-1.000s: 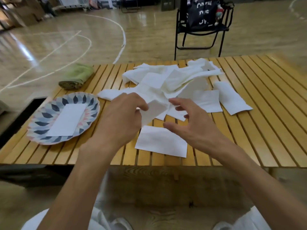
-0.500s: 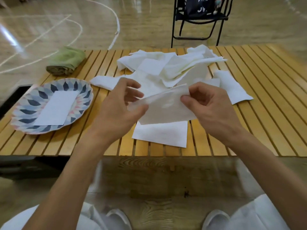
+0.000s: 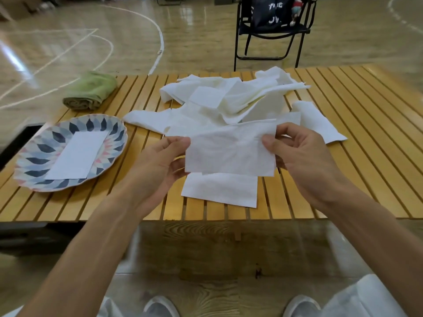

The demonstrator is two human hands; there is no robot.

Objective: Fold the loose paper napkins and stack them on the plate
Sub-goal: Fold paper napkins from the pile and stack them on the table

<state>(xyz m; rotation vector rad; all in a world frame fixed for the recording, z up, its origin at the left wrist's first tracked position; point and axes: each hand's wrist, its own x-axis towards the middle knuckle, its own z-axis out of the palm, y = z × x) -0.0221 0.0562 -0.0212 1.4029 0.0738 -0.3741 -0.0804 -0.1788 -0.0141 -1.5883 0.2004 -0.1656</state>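
Pinching a white paper napkin (image 3: 231, 149) taut above the slatted wooden worktop (image 3: 366, 143), left hand (image 3: 160, 165) and right hand (image 3: 302, 156) grip its ends; one folded napkin (image 3: 77, 154) lies on the patterned blue plate (image 3: 34, 161).

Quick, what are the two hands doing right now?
Left hand: pinches the left edge of the held napkin.
Right hand: pinches the same napkin's right edge.

Bare forearms (image 3: 96, 243), white trousers (image 3: 366, 296), white shoes (image 3: 160, 307)
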